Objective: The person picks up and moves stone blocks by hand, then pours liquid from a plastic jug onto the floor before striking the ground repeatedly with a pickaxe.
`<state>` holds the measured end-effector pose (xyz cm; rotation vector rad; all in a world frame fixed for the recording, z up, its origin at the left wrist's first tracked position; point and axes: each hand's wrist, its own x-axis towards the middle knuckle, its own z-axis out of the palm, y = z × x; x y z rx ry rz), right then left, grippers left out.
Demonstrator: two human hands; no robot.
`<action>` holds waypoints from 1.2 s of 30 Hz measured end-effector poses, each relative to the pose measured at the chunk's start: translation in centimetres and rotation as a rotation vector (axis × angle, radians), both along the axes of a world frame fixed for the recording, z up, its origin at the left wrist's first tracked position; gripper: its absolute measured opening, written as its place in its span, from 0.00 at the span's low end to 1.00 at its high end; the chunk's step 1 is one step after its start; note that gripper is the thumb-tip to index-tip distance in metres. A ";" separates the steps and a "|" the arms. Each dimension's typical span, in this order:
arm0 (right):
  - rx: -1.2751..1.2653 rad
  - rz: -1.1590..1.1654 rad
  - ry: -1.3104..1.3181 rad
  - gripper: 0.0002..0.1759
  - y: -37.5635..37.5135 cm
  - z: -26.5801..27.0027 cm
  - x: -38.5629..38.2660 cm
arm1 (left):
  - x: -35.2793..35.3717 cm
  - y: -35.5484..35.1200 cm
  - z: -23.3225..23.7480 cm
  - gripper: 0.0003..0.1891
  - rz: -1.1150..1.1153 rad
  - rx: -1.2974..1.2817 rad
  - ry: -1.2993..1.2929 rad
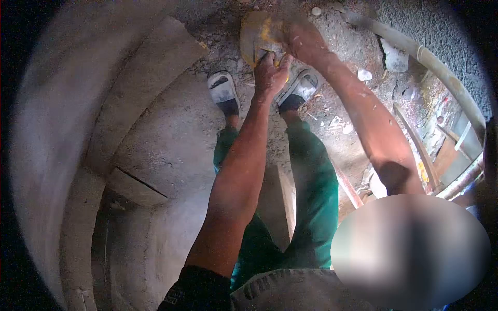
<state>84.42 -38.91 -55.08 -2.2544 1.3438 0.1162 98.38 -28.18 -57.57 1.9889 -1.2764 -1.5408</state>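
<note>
A dusty, rounded yellow-and-grey object (253, 35), possibly a bowl or a bucket, is at the top middle, just beyond my feet. My left hand (272, 75) grips its near edge, the thumb pointing up and the fingers curled at the rim. On its right side is my right hand (305, 41), bent inward against the object. The right fingers are in shadow and blurred, so what they hold does not show. Pale dust coats both hands.
My sandalled feet (223, 88) stand apart on rough, rubble-strewn ground. A concrete slab (150, 72) rises on the left. On the right lie a long pipe (441, 67), wooden strips (415, 140) and broken white pieces (364, 75). A board (275, 207) shows between my legs.
</note>
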 end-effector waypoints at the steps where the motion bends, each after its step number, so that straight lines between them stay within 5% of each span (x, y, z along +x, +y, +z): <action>1: 0.049 -0.104 0.049 0.16 0.1 0.0 0.9 | 0.2 -0.1 -0.4 0.29 -0.012 0.006 -0.004; 8: 0.342 -0.571 0.353 0.21 -0.3 4.7 4.3 | -0.3 0.9 -2.0 0.27 -0.003 -0.130 0.024; 11: 0.237 -0.451 0.373 0.34 0.2 3.3 4.4 | 0.2 0.2 -0.3 0.25 -0.043 0.033 0.036; 14: 0.291 -0.322 0.359 0.29 -0.8 3.1 3.4 | 0.2 0.0 -0.8 0.25 -0.045 0.058 0.018; 16: 0.254 -0.589 0.246 0.28 -0.1 3.2 4.0 | 0.0 0.3 -0.3 0.24 -0.006 -0.008 -0.008; 17: 0.226 -0.727 0.186 0.28 0.2 2.9 4.3 | -0.1 0.3 -0.4 0.24 0.008 -0.048 -0.020; 21: 0.082 -0.517 0.109 0.25 2.1 -6.6 3.2 | 0.6 0.2 -1.1 0.25 -0.076 0.057 -0.026; 23: -0.092 -0.270 0.087 0.22 3.5 -4.7 2.7 | 1.1 -0.1 -0.7 0.24 -0.143 -0.022 -0.085; 24: -0.069 -0.345 0.061 0.21 4.7 -3.2 1.9 | 1.8 1.1 -4.0 0.24 -0.141 -0.155 -0.024; 28: 0.015 -0.629 -0.041 0.17 15.6 6.0 -3.7 | 1.0 -0.1 -0.4 0.30 0.017 0.152 0.108; 29: -0.084 -0.898 -0.186 0.16 18.6 9.5 -4.8 | 0.6 -0.7 0.5 0.31 0.079 0.224 0.103; 30: 0.005 -0.580 0.105 0.16 23.6 9.7 -7.9 | 1.1 -0.9 -0.7 0.33 0.083 0.295 0.022; 31: 0.095 -0.898 -0.065 0.15 28.2 10.4 -9.8 | 0.9 -1.8 0.6 0.32 0.134 0.292 0.060; 32: 0.458 -1.212 0.060 0.17 28.1 16.7 -11.2 | 0.6 -2.0 2.6 0.31 0.181 0.292 0.101; 33: 0.275 -1.095 0.064 0.19 35.3 16.4 -13.9 | 0.1 -2.5 4.5 0.30 0.225 0.290 0.150; 36: 0.598 -1.185 0.214 0.17 45.7 24.4 -17.4 | 0.0 -2.3 10.6 0.26 0.098 0.386 0.077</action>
